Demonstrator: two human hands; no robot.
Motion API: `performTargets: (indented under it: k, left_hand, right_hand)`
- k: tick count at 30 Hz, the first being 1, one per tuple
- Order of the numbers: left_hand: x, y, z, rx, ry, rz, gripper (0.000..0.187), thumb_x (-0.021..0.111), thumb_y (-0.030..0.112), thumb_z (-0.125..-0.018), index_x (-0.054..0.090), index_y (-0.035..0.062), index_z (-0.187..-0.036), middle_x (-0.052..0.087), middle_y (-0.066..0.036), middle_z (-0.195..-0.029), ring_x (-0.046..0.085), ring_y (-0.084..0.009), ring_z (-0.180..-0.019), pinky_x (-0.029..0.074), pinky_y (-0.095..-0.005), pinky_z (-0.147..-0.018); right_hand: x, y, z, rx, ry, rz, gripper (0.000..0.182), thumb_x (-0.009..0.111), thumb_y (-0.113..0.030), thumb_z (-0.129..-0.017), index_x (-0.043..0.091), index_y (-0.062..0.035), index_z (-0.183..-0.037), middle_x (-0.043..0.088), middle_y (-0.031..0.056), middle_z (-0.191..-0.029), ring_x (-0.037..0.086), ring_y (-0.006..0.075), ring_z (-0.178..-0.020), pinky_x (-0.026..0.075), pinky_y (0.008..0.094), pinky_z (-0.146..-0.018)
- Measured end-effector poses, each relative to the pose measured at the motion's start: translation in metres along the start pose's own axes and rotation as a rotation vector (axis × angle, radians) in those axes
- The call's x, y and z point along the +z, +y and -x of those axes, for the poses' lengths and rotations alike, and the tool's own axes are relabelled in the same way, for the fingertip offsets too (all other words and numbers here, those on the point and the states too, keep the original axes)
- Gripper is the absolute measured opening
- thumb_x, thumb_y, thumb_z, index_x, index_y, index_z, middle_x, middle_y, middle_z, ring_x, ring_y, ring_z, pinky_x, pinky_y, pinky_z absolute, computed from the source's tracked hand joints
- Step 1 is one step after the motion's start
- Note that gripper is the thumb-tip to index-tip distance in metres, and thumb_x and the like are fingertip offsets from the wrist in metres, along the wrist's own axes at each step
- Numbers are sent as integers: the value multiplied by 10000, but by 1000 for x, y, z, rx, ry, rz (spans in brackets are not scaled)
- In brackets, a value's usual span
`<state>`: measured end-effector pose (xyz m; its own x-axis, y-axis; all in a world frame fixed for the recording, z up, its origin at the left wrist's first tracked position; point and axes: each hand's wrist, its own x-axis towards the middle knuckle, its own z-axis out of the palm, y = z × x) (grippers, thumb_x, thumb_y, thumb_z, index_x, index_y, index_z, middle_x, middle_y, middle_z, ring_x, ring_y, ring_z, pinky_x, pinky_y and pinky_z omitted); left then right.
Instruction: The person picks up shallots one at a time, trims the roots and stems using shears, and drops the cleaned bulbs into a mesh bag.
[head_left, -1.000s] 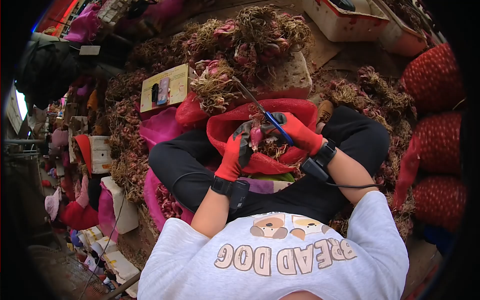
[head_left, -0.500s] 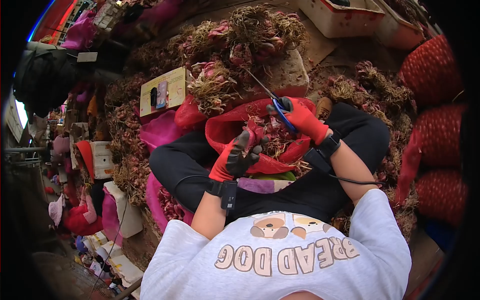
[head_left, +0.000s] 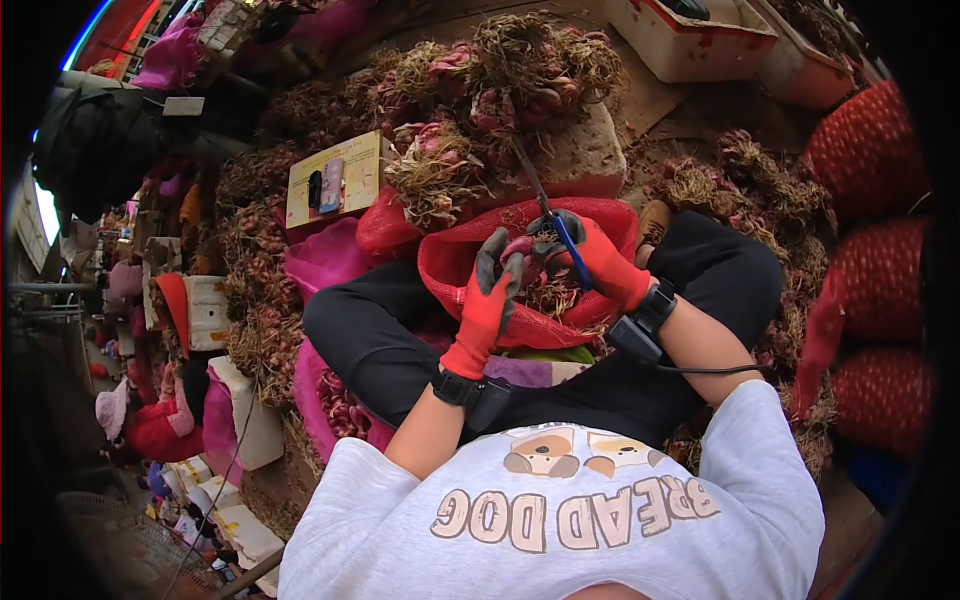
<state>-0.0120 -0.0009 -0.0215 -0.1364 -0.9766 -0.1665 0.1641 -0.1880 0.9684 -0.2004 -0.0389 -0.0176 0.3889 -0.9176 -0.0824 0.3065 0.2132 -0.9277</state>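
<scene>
My left hand [head_left: 490, 285], in a red glove with dark fingers, is closed on a reddish shallot [head_left: 518, 247]. My right hand [head_left: 600, 258], gloved alike, grips blue-handled scissors [head_left: 571, 250], their long blades pointing away from me. Both hands come close together over a red mesh bag [head_left: 440, 262], which lies open between my legs. Shallots with dry stalks [head_left: 548, 295] lie in the bag. Just where the blades meet my left fingers is hard to make out.
Bundled shallots [head_left: 435, 165] lie on a pale foam block [head_left: 590, 150] ahead. A yellow box [head_left: 365, 170] carries a phone [head_left: 331, 186]. Full red mesh sacks [head_left: 870, 150] stand at the right, with foam boxes [head_left: 690, 45] behind. A person in red [head_left: 160, 420] sits far left.
My left hand has moved up and right, bringing the shallot beside my right hand. My right hand has shifted slightly, and the scissors now point more steeply away from me.
</scene>
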Motion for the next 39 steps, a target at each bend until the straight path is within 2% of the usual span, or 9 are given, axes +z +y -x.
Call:
performTargets:
  k: [4,6,10,15,20,26,32,35,39]
  left_hand:
    - [5,42,7,-484,-248,441,603,389,592,-934,465,145,-1333,568,4,-1244,564,-142,-1070,475,-226,-802]
    - [6,43,4,-511,-219,306,567,393,569,-943,482,146,-1311,571,0,-1238,572,-148,-1052,485,-256,-802]
    - [9,31,3,-374,-184,343,507,429,520,-953,503,145,-1285,592,-1,-1195,595,-144,-977,485,-257,-742]
    - [-5,-5,3,-172,-9,279,374,537,277,-942,475,95,-1263,539,-32,-1205,549,-143,-1032,463,-258,-870]
    - [5,-11,0,239,-49,-260,432,603,4,-859,440,25,-1259,495,-68,-1199,495,-134,-1109,438,-256,-924]
    - [-3,-20,-2,-163,-40,25,510,533,-67,-849,365,30,-1321,497,-48,-1185,538,-122,-1040,467,-231,-862]
    - [-6,-12,2,-151,-130,-74,301,508,108,-943,463,36,-1232,539,-22,-1059,545,-95,-930,473,-230,-745]
    - [2,-3,3,-241,-158,303,345,529,327,-951,533,51,-1159,575,-38,-1011,568,-119,-883,493,-241,-720]
    - [-20,-10,-10,-499,-245,1056,564,552,550,-875,555,85,-1194,612,-55,-1056,589,-171,-958,504,-314,-778]
  right_hand:
    - [5,-4,-3,-119,-39,257,364,710,-81,-769,569,-47,-1102,640,28,-943,581,73,-771,498,242,-675]
    - [9,2,-4,-260,-59,296,366,716,-77,-761,571,-51,-1096,638,25,-937,573,84,-798,489,264,-733]
    - [9,0,-2,-122,30,248,334,709,-102,-787,575,-41,-1087,622,15,-914,561,92,-822,470,281,-780]
    - [-5,5,1,154,263,-187,295,679,-124,-836,590,-58,-1109,608,5,-863,558,75,-701,470,234,-610]
    - [2,3,5,215,-22,-277,237,678,-140,-838,600,-39,-1037,617,32,-857,575,80,-681,464,228,-572]
    - [7,2,0,35,63,46,227,678,-127,-833,594,-25,-1018,630,32,-881,594,93,-790,500,258,-672]
    - [13,-16,6,132,19,102,237,681,-139,-831,596,-32,-1025,629,37,-912,578,87,-840,493,256,-699]
    - [8,-9,5,158,15,-119,299,693,-206,-830,583,-26,-1042,628,42,-944,569,81,-862,489,286,-703]
    - [0,-21,5,145,115,445,381,677,-321,-837,559,-32,-1057,618,94,-962,610,184,-858,484,342,-711]
